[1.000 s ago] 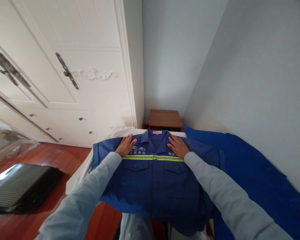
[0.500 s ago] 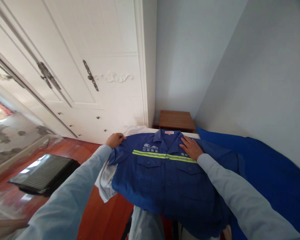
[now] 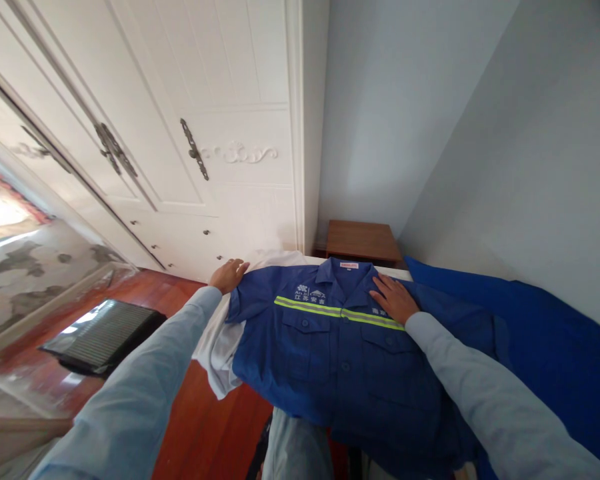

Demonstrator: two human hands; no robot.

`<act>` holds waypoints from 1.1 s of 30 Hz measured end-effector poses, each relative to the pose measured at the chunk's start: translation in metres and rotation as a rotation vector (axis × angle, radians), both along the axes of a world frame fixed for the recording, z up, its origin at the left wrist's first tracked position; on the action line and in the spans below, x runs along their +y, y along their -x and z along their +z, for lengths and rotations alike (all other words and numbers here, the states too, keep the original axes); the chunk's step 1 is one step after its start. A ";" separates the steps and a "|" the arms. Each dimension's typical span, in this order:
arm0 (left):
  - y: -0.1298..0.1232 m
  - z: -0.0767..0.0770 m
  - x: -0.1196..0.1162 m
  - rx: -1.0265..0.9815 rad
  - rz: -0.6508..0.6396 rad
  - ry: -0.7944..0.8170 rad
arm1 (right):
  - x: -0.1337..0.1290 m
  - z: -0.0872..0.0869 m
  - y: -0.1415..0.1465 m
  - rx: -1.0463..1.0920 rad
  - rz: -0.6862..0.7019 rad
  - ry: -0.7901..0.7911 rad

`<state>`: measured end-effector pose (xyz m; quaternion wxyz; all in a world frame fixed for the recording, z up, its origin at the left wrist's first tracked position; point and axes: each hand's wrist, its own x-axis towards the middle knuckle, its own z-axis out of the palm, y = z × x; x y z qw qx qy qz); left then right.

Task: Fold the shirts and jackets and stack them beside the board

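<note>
Work shirt: navy blue, short-sleeved work shirt (image 3: 347, 353), spread front side up at the lower centre of the frame, collar (image 3: 325, 272) away from the person and lower part toward the lap.
Markings: a yellow-green and grey reflective stripe (image 3: 307, 307) crosses the chest; white lettering (image 3: 310, 294) sits above it, and a small label (image 3: 349, 265) shows inside the neck.
Left hand: the left hand (image 3: 229, 275) is at the outer end of the sleeve on the frame's left, fingers bent over its upper edge; I cannot tell whether they pinch the fabric.
Right hand: the right hand (image 3: 396, 300) lies palm down beside the collar, fingers loosely spread on the shirt, clenching nothing.
Desk: a white edge of the desk (image 3: 398, 273) shows just past the collar.
White cloth: crumpled white cloth (image 3: 219, 357) hangs below the sleeve near the left hand.
Blue cloth: a wide brighter blue cloth (image 3: 555, 340) fills the lower right.
Nightstand: brown wooden nightstand (image 3: 363, 239) beyond the collar, by the grey-blue wall (image 3: 380, 120).
Wardrobe: white wardrobe (image 3: 245, 73) with dark ornate handles (image 3: 195, 150), upper left.
Floor: on the reddish wood floor (image 3: 205, 413), a black ribbed case (image 3: 103, 337) lies at lower left.
</note>
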<state>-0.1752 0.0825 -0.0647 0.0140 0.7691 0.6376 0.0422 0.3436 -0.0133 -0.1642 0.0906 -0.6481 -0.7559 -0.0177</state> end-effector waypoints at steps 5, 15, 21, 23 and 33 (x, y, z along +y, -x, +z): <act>-0.017 0.005 -0.049 -0.033 -0.169 -0.136 | -0.001 0.006 0.007 -0.025 -0.023 -0.019; -0.129 -0.031 -0.135 -0.091 -0.833 -0.111 | -0.070 0.039 0.051 -0.028 0.048 -0.081; -0.139 -0.074 -0.129 -0.093 -0.689 -0.080 | -0.116 0.036 -0.008 -0.038 0.037 0.102; -0.136 -0.077 -0.129 -0.089 -0.672 -0.076 | -0.122 0.035 -0.039 -0.016 0.042 0.143; -0.137 -0.071 -0.128 -0.075 -0.645 -0.039 | -0.159 0.053 -0.135 0.013 -0.405 0.146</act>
